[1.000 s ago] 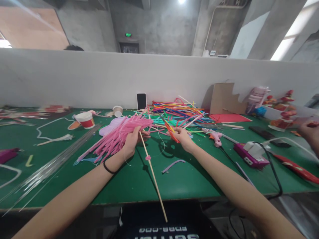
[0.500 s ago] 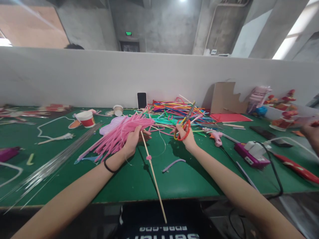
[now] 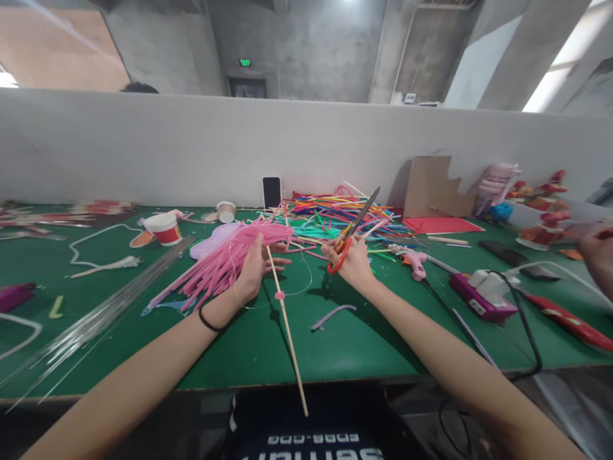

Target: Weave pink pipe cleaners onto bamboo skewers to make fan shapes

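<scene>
My left hand (image 3: 253,268) pinches the upper end of a thin wooden stick (image 3: 290,338), which slants down toward me past the table edge. A small pink band (image 3: 280,295) is wrapped round the stick. Just behind that hand lies a thick bundle of pink fuzzy strips (image 3: 215,262). A fine clear thread or wire (image 3: 310,278) loops around near the stick. In my right hand (image 3: 357,265) are orange-handled scissors (image 3: 343,246), blades pointing up and to the right, over a heap of multicoloured fuzzy strips (image 3: 330,211).
Thin metal wires (image 3: 115,306) and a red-and-white paper cup (image 3: 164,228) lie left. A phone (image 3: 272,193) leans on the partition. Right are a pink glue gun (image 3: 416,263), a purple power strip (image 3: 481,303), a cardboard piece (image 3: 431,188) and another person's hand (image 3: 596,252).
The scissors have turned in my right hand, their blades leaning further right. The stick's lower end has shifted left and up, and my left fingers have spread somewhat.
</scene>
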Demonstrator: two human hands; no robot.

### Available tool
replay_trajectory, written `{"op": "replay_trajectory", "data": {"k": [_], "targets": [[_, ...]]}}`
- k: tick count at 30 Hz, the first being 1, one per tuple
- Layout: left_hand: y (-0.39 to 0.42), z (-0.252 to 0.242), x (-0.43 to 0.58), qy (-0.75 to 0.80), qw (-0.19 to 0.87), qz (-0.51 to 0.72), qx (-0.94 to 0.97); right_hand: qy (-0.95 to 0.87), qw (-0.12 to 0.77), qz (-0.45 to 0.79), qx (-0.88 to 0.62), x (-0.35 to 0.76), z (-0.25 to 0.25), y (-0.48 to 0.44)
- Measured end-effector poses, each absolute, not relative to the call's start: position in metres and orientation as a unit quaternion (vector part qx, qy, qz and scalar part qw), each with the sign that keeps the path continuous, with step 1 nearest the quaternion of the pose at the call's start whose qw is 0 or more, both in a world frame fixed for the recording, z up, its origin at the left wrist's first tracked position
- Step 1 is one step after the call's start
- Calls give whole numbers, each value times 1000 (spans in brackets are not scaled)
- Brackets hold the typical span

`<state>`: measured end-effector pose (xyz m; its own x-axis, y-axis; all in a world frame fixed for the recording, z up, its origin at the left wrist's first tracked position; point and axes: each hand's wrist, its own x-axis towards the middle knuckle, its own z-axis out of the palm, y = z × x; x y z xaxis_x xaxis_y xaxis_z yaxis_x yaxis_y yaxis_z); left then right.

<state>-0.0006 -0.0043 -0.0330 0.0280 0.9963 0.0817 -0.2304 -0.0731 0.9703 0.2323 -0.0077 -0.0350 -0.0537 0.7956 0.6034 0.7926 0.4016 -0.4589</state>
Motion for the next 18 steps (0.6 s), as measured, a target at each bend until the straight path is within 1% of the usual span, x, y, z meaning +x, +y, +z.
{"op": "replay_trajectory", "data": {"k": [3,8,13,18], "targets": [[-4,-33,0,412,544,563,466,-683,432,25,-588,229,-39,-9],[-3,-35,0,419,529,574,464,-668,387,48,-634,230,-38,-6],[3,-39,-2,449,442,624,463,-735,339,-20,-587,236,-31,-8],[2,-37,-2,453,422,635,462,-764,292,-35,-575,225,-31,-19]]}}
